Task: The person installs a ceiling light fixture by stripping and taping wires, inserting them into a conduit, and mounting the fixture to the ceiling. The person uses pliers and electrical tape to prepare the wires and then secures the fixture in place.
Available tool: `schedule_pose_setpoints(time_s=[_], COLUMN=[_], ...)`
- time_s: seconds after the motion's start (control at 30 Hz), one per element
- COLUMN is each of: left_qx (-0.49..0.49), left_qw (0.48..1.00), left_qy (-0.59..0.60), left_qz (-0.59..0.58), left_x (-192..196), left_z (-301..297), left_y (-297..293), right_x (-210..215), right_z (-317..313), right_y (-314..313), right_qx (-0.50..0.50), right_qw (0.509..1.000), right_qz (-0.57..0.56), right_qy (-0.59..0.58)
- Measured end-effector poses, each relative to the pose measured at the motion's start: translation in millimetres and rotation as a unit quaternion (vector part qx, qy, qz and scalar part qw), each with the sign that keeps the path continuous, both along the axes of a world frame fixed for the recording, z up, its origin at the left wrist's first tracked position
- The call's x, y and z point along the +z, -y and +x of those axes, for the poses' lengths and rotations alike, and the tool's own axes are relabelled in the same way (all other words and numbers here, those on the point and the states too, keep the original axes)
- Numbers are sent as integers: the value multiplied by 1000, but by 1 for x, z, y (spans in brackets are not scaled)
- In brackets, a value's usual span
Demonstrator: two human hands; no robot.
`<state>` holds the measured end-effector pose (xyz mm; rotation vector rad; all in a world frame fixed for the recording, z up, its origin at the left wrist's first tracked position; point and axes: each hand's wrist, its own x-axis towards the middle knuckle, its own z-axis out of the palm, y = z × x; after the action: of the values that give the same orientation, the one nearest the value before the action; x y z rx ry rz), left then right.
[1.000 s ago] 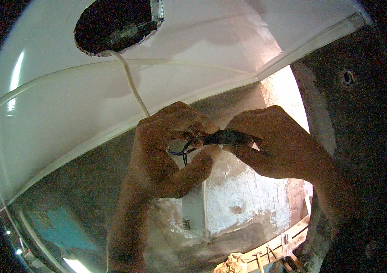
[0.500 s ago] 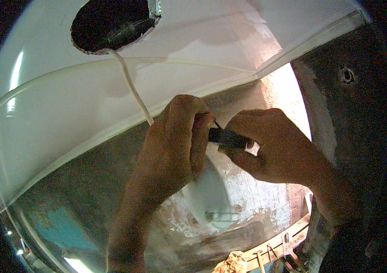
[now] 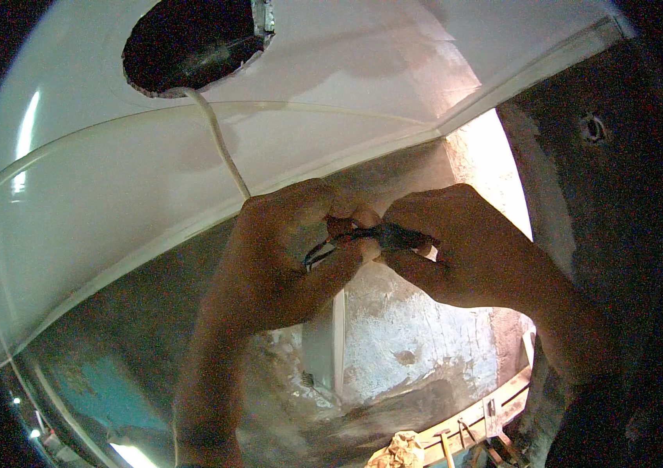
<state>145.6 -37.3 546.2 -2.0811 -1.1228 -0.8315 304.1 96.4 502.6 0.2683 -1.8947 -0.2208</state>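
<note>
In the head view, your left hand (image 3: 280,253) is raised at the middle, its thumb and fingertips pinched together on a few thin, dark, flexible wires (image 3: 319,253); the wires bend out in a loop within the curl of your palm, and some of their length is hidden behind your fingers. Your right hand (image 3: 468,246) comes in from the right, its thumb and forefinger clamped on a short, black, soft-looking strip (image 3: 401,236); the strip lies between your two hands, its left end at the left fingertips, where wires and strip meet; you cannot tell there whether one wraps around the other, as the spot is small and dark.

A cream-white, round, flexible cable (image 3: 224,148) hangs from a dark, oval, ragged-edged hole (image 3: 195,51) in the glossy white ceiling panel (image 3: 74,210); it runs down behind the top of your left hand, out of sight.

Below your hands is a pale, flat object with a straight white edge (image 3: 337,343), its kind unclear; behind it stands a grey plaster wall with peeling pale-blue paint (image 3: 425,335); at the lower right, a long, light wooden plank (image 3: 515,386) runs slantwise, with a wooden-handled hammer (image 3: 446,448) and a crumpled tan paper bundle (image 3: 400,451) near it.
</note>
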Motion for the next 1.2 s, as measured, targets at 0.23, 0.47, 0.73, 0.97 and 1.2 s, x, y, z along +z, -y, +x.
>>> schedule_pose_setpoints(time_s=[0.23, 0.47, 0.73, 0.97, 1.2], left_qx=[53, 8, -46, -132, -225], left_qw=[996, 989, 978, 981, 951], left_qy=[-40, 6, 118, 139, 159], left_qz=[57, 150, 167, -27, -139], left_x=[2, -14, -14, -4, 3], left_z=[-7, -1, -8, -15, -26], left_y=[5, -9, -21, -4, -3], right_x=[-3, -11, -20, -17, -17], right_z=[-5, -11, -18, -16, -27], right_y=[15, 19, 16, 3, -4], right_qx=[36, -19, 52, 107, 80], right_qw=[998, 999, 994, 982, 979], right_qz=[-32, -15, -40, -84, 21], right_qy=[35, -30, -85, -128, -184])
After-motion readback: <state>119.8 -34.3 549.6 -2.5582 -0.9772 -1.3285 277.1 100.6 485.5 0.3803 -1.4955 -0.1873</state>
